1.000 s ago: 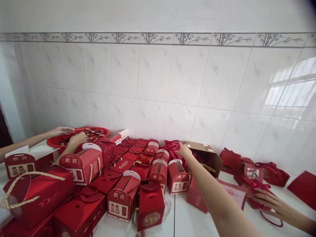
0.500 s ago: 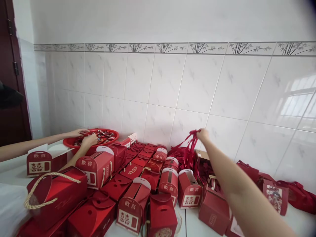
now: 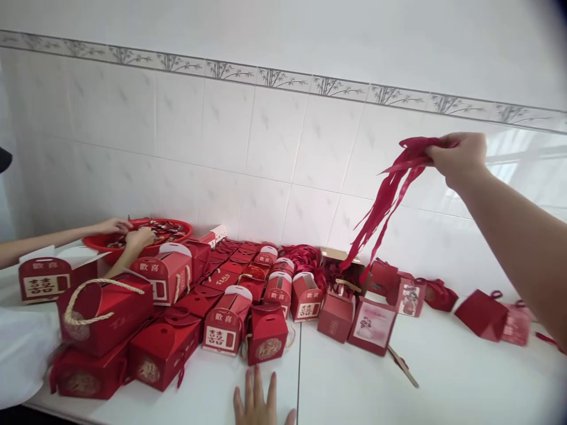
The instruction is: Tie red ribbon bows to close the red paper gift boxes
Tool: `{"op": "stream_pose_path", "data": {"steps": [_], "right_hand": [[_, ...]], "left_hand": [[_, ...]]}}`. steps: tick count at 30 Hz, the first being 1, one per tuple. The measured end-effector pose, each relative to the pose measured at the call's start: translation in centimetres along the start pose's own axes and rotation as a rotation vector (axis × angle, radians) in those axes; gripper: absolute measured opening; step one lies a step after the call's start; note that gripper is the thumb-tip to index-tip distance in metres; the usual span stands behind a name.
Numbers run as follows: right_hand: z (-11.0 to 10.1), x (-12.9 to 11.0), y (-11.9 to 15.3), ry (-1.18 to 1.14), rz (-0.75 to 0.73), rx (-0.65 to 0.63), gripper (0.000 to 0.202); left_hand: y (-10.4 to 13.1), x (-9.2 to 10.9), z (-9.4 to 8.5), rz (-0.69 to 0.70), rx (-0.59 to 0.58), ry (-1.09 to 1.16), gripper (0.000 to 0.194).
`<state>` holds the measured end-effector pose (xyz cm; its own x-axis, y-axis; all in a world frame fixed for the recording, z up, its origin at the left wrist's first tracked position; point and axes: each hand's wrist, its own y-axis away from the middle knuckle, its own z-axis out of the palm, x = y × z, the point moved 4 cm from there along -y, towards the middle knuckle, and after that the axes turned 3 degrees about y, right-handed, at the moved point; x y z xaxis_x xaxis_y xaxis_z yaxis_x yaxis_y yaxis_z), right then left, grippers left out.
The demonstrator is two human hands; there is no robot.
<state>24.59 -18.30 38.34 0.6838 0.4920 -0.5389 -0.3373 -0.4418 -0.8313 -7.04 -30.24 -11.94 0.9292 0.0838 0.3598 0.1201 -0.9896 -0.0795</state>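
Observation:
Raised at the right, my right hand (image 3: 463,154) is closed round a bunch of red ribbons (image 3: 394,177), whose loose ends hang down to the left. Below their tips stands an open cardboard box (image 3: 334,255) with more dark red ribbon in it. My left hand (image 3: 256,404) shows at the bottom edge, fingers spread over the white table (image 3: 354,389). Just beyond its fingertips is a red gift box (image 3: 267,333) with a round gold print. Beside that stands a red box with a white label (image 3: 224,321).
Several red gift boxes crowd the table's left and middle. At the back left, another person's hands (image 3: 139,237) reach into a red basin (image 3: 95,242) of small wrapped pieces. Red bags (image 3: 482,313) lie at right, and a thin wooden strip (image 3: 403,366) nearer. A tiled wall stands behind.
My right hand has lifted the ribbons up and to the right, away from the ribbon heap. My left hand has come into view at the bottom. The view has turned right.

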Motion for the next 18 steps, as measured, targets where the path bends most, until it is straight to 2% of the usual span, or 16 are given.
{"op": "stream_pose_path", "data": {"steps": [3, 5, 6, 9, 10, 12, 14, 16, 18], "right_hand": [[-4.2, -3.5, 2.3, -0.01, -0.085, -0.034, 0.015], [-5.6, -6.1, 4.4, -0.01, -0.085, -0.138, 0.016], [-5.9, -7.4, 5.5, 0.014, -0.096, -0.214, 0.016], [-5.6, -11.1, 9.1, 0.112, -0.146, -0.415, 0.01], [-5.3, -12.1, 10.4, 0.11, -0.17, -0.48, 0.009], [-4.2, -14.0, 13.4, 0.079, -0.23, -0.648, 0.01], [-3.2, -15.3, 16.6, 0.007, -0.242, -0.81, 0.012], [-2.1, -16.0, 19.7, -0.071, -0.239, -0.973, 0.015], [-1.2, -16.2, 22.1, -0.118, -0.258, -1.095, 0.018]], "left_hand": [[0.4, -0.1, -0.5, 0.033, 0.078, 0.06, 0.057], [0.6, 0.4, -2.1, 0.065, 0.188, 0.19, 0.048], [0.7, 1.0, -3.4, 0.102, 0.234, 0.296, 0.045], [1.2, 4.0, -9.5, 0.328, 0.289, 0.717, 0.05], [1.5, 5.2, -12.0, 0.411, 0.283, 0.857, 0.059], [2.4, 7.5, -16.8, 0.628, 0.259, 1.127, 0.091], [3.6, 9.0, -20.4, 0.757, 0.246, 1.3, 0.116], [4.9, 10.1, -21.7, 0.783, 0.136, 1.329, 0.123], [6.1, 10.6, -20.7, 0.7, -0.026, 1.263, 0.109]]}}
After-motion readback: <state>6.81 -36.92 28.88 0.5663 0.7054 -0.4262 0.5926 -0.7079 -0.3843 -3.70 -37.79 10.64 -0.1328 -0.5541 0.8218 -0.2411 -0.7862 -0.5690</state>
